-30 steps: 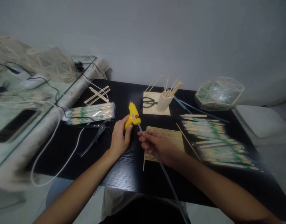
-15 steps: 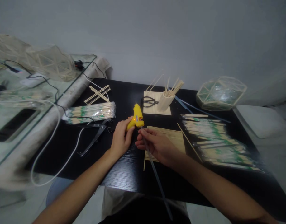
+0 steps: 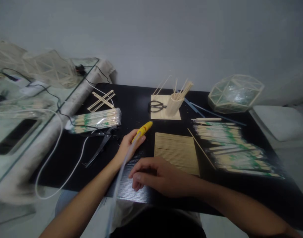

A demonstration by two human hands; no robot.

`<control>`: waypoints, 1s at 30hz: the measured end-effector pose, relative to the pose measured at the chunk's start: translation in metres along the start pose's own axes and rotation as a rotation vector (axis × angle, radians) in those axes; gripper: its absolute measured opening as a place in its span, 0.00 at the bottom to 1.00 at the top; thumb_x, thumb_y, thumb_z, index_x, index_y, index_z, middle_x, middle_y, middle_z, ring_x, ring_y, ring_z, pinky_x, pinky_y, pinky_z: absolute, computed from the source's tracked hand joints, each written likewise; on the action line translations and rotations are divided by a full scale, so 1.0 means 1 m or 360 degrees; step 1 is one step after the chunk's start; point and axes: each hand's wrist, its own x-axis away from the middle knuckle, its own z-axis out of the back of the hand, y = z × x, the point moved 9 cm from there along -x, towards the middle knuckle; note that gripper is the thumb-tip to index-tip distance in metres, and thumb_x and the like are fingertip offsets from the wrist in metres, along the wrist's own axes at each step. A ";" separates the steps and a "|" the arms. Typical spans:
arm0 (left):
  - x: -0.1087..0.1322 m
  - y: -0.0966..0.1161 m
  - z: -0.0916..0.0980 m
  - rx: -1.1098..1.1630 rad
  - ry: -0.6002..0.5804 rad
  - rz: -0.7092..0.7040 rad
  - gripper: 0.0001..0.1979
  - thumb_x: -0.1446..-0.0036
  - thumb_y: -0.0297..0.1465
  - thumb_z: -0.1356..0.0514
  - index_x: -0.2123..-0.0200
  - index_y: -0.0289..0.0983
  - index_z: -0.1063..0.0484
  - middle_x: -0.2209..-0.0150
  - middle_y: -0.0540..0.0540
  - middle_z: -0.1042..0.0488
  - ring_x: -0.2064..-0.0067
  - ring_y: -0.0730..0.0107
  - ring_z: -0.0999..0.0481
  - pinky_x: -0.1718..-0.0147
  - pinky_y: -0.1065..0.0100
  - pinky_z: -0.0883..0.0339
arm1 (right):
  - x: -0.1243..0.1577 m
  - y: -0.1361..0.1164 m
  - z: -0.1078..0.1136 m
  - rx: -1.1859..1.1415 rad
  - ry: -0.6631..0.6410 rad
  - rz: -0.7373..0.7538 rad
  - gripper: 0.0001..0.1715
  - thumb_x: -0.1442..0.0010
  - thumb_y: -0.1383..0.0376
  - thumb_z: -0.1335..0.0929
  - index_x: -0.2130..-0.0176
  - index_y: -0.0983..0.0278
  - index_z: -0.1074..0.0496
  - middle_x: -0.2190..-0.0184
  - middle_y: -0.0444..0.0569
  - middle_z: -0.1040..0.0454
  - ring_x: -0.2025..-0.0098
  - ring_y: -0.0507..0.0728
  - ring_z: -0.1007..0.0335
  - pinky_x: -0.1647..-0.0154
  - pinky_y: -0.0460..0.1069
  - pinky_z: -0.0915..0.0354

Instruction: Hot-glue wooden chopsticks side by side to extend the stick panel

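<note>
Your left hand [image 3: 128, 147] is wrapped around the handle of the yellow glue gun [image 3: 143, 130], near the middle of the desk [image 3: 131, 99]. Half a second ago the gun showed you its side; now it is turned so that its rear end faces you. The long translucent glue stick [image 3: 121, 172] in its back has swung over: it trailed down to the right before, and now it runs down past your left wrist to the bottom of the view.

Your right hand [image 3: 152, 173] was pinching that stick just behind the gun. It has let go and come back toward the near edge, its fingers loosely curled with a gap above the thumb; you cannot tell whether it touches the desk. The flat panel of thin sticks [image 3: 176, 152], partly covered by that hand earlier, now shows almost whole just beyond it.

The stick-walled holder [image 3: 173, 106] stays upright on its square board [image 3: 163, 115] with the black scissors [image 3: 155, 106] beside it, and the wrapped chopsticks [image 3: 97, 119] on the left lie as they did.
</note>
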 end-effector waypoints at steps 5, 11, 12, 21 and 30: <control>0.002 -0.005 -0.008 0.0025 -0.0145 0.0072 0.25 0.40 0.54 0.31 0.73 0.37 0.24 0.77 0.50 0.26 0.73 0.68 0.29 0.70 0.68 0.35 | 0.012 -0.057 0.060 0.0881 0.0613 0.0618 0.06 0.29 0.65 0.29 0.55 0.61 0.20 0.59 0.47 0.15 0.58 0.55 0.19 0.51 0.51 0.28; 0.003 -0.006 -0.022 0.0049 -0.0331 0.0160 0.32 0.41 0.62 0.36 0.76 0.37 0.29 0.83 0.52 0.30 0.82 0.74 0.35 0.81 0.71 0.42 | -0.002 -0.071 0.085 0.1738 0.0767 0.0926 0.09 0.27 0.70 0.32 0.53 0.64 0.20 0.55 0.53 0.17 0.51 0.60 0.22 0.45 0.56 0.28; 0.004 -0.005 -0.023 0.0046 -0.0346 0.0172 0.33 0.41 0.62 0.36 0.76 0.38 0.30 0.82 0.51 0.30 0.82 0.74 0.35 0.81 0.72 0.43 | -0.007 -0.066 0.083 0.1806 0.0706 0.0923 0.10 0.27 0.70 0.32 0.53 0.65 0.19 0.54 0.54 0.18 0.50 0.60 0.23 0.44 0.56 0.29; 0.006 0.005 -0.025 -0.0021 -0.0368 0.0167 0.30 0.41 0.58 0.33 0.76 0.38 0.28 0.84 0.53 0.31 0.82 0.75 0.37 0.81 0.72 0.45 | -0.022 -0.046 0.083 0.1888 0.0544 0.0769 0.11 0.27 0.70 0.32 0.49 0.66 0.19 0.52 0.55 0.20 0.49 0.61 0.26 0.43 0.57 0.31; 0.007 -0.006 -0.027 -0.0057 -0.0396 0.0244 0.30 0.41 0.58 0.33 0.76 0.37 0.29 0.84 0.53 0.31 0.84 0.76 0.37 0.83 0.73 0.46 | -0.026 -0.038 0.069 0.2463 0.0346 0.0705 0.14 0.27 0.74 0.36 0.52 0.68 0.21 0.53 0.57 0.21 0.53 0.61 0.30 0.50 0.55 0.36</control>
